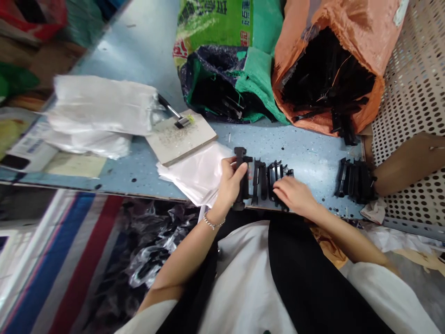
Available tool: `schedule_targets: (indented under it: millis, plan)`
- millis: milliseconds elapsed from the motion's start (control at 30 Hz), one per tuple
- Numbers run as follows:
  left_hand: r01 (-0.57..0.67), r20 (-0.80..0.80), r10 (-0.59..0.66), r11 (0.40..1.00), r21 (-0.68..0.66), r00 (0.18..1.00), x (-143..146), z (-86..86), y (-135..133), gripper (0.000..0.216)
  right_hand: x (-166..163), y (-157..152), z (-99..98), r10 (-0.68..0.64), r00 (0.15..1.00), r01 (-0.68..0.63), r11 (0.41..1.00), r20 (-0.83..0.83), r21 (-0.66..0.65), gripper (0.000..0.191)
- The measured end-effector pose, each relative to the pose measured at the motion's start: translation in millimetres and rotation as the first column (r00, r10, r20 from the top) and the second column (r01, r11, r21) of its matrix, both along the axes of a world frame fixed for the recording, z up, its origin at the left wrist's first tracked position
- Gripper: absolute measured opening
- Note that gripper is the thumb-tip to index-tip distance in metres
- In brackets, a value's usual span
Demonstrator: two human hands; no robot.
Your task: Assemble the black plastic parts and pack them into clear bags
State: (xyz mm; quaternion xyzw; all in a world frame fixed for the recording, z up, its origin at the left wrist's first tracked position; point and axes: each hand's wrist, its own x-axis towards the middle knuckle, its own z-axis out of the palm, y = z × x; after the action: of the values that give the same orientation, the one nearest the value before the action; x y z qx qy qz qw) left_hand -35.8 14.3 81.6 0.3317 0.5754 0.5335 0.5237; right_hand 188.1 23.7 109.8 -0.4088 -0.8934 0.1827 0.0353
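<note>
My left hand (pixel 231 181) is closed around a long black plastic part (pixel 240 185) with wider ends, held upright at the left of a row of similar parts. Close beside it, thinner black parts (pixel 259 181) stand side by side on the blue table (pixel 309 157). My right hand (pixel 295 195) is at the right end of the row, its fingers curled against a cluster of black plastic parts (pixel 276 174). The fingers partly hide what they grip. A stack of thin white plastic bags (pixel 200 178) lies left of my left hand.
Behind the row stand a green sack (pixel 257 69) and an orange sack (pixel 375 93) of black parts. More black parts (pixel 354 178) stand at right, near a perforated panel (pixel 413 93). At left are a board (pixel 184 141), a black-headed tool (pixel 181 123) and white packs (pixel 100 104).
</note>
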Motion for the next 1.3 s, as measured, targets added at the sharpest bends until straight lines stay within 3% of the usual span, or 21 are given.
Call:
schedule_targets:
  millis: [67,133,200,300,367,467,533,633,733,833,900,933,967,1000,1033,1067,1100,1133,1167,1233,1300]
  plan:
    - [-0.024,-0.194,0.025,1.000,0.008,0.981,0,-21.2,8,0.034,18,5,-9.6,-0.241,0.969,0.240,0.970,0.049,0.032,0.042]
    - [0.008,-0.334,-0.004,1.000,0.011,0.942,10,-38.3,15,0.027,36,6,-19.8,-0.381,0.921,0.381,0.924,0.084,0.011,0.061]
    - [0.044,-0.419,-0.025,0.998,0.037,0.908,25,-49.7,20,0.031,52,7,-25.2,-0.405,0.907,0.410,0.912,0.115,-0.023,0.063]
    - [0.078,-0.570,-0.002,0.991,0.110,0.822,43,-60.1,21,0.043,68,24,-17.9,-0.283,0.942,0.292,0.956,0.179,-0.026,0.059]
    - [0.119,-0.677,-0.008,0.986,0.118,0.736,46,-65.8,19,0.050,69,58,-7.2,-0.229,0.953,0.230,0.973,0.200,0.019,0.052]
    - [0.159,-0.765,-0.025,0.982,0.102,0.644,46,-72.5,16,0.052,55,138,3.1,-0.349,0.927,0.324,0.929,0.137,0.178,0.040]
    - [0.158,-0.778,-0.016,0.982,0.107,0.628,45,-73.3,15,0.052,43,192,2.4,-0.417,0.902,0.379,0.891,0.116,0.251,0.044]
    - [0.161,-0.763,0.005,0.977,0.142,0.646,40,-64.3,11,0.050,33,243,-2.4,-0.382,0.916,0.352,0.912,0.121,0.208,0.041]
    - [0.129,-0.687,0.063,0.966,0.225,0.724,30,-41.6,10,0.046,35,238,-0.2,-0.375,0.921,0.389,0.904,-0.109,0.179,0.037]
    - [0.106,-0.518,0.071,0.947,0.303,0.852,22,-10.3,25,0.043,42,193,11.6,-0.339,0.750,0.398,0.917,-0.568,-0.023,0.033]
    - [0.120,-0.297,-0.028,0.947,0.297,0.954,20,9.4,43,0.048,44,158,20.8,-0.358,0.589,0.207,0.933,-0.724,-0.293,0.040]
    - [0.183,-0.143,-0.150,0.949,0.258,0.978,21,17.4,51,0.054,44,143,24.4,-0.394,0.534,0.075,0.903,-0.748,-0.422,0.046]
    - [0.302,0.034,-0.315,0.930,0.207,0.948,23,23.9,58,0.062,42,130,27.1,-0.437,0.503,-0.046,0.848,-0.746,-0.528,0.052]
    - [0.461,0.219,-0.489,0.871,0.169,0.844,26,28.9,62,0.072,40,120,28.6,-0.475,0.495,-0.142,0.782,-0.727,-0.607,0.056]
    - [0.616,0.384,-0.624,0.771,0.160,0.681,29,32.5,63,0.080,38,114,29.4,-0.505,0.502,-0.205,0.719,-0.702,-0.664,0.059]
    - [0.725,0.511,-0.690,0.666,0.173,0.512,33,34.6,60,0.085,36,109,29.7,-0.525,0.518,-0.237,0.670,-0.675,-0.704,0.059]
    - [0.777,0.598,-0.697,0.601,0.188,0.395,37,35.6,54,0.087,33,107,30.0,-0.532,0.542,-0.247,0.639,-0.650,-0.729,0.058]
    - [0.780,0.652,-0.669,0.597,0.187,0.356,41,35.7,47,0.085,31,107,30.6,-0.528,0.567,-0.234,0.633,-0.632,-0.738,0.056]
    - [0.749,0.680,-0.624,0.642,0.164,0.386,44,35.0,39,0.080,30,106,31.7,-0.518,0.584,-0.198,0.655,-0.624,-0.729,0.054]
    - [0.627,0.666,-0.511,0.775,0.083,0.544,46,32.6,25,0.073,26,104,35.2,-0.479,0.593,-0.063,0.774,-0.647,-0.631,0.048]
    - [0.500,0.588,-0.418,0.865,0.025,0.693,46,30.2,16,0.070,22,98,39.1,-0.379,0.623,0.091,0.904,-0.684,-0.418,0.043]
